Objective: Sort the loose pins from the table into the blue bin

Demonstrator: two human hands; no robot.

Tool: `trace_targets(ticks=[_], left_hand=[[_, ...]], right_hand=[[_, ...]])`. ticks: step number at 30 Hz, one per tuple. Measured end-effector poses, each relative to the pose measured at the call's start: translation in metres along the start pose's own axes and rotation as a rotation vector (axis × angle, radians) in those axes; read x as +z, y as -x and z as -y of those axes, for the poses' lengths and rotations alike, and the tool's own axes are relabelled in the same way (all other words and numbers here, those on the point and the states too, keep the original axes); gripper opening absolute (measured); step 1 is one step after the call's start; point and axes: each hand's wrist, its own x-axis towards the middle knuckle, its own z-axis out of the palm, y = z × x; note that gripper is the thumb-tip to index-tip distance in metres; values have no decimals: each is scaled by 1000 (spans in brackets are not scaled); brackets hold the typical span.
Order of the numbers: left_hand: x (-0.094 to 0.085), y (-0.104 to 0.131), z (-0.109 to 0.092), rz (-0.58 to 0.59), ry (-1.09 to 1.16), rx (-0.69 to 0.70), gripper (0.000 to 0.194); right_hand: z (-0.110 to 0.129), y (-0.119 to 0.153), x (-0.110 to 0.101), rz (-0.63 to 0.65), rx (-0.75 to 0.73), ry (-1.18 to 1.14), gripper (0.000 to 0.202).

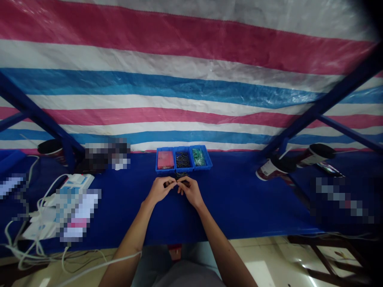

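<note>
My left hand (162, 189) and my right hand (190, 191) meet fingertip to fingertip low over the blue table (239, 199). Both are pinched closed; whatever lies between the fingertips is too small to make out. Just beyond them lie a few dark, thin pieces that look like screws (182, 174). Behind these, three blue bins stand side by side: the left bin (165, 172) holds flat red pieces (165, 159), the middle bin (183, 170) many dark screw-like pieces (182, 159), and the right bin (208, 164) green pieces with a clear sheen (198, 157).
At left are a white power strip (80, 185), tangled white cables (37, 239) and blurred-out items. Lidded cups (271, 167) and a phone (330, 169) rest at right. Blue metal posts (323, 105) slant up on both sides before a striped plastic sheet (191, 83).
</note>
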Motion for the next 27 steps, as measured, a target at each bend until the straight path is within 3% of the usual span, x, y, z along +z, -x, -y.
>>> trace_targets(ticks=[20, 27], left_hand=[[1, 0, -1, -20, -5, 34, 26], [-2, 0, -2, 4, -29, 21, 25]], right_hand=[[0, 2, 0, -37, -8, 136, 27], [-2, 2, 0, -69, -11, 38, 26]])
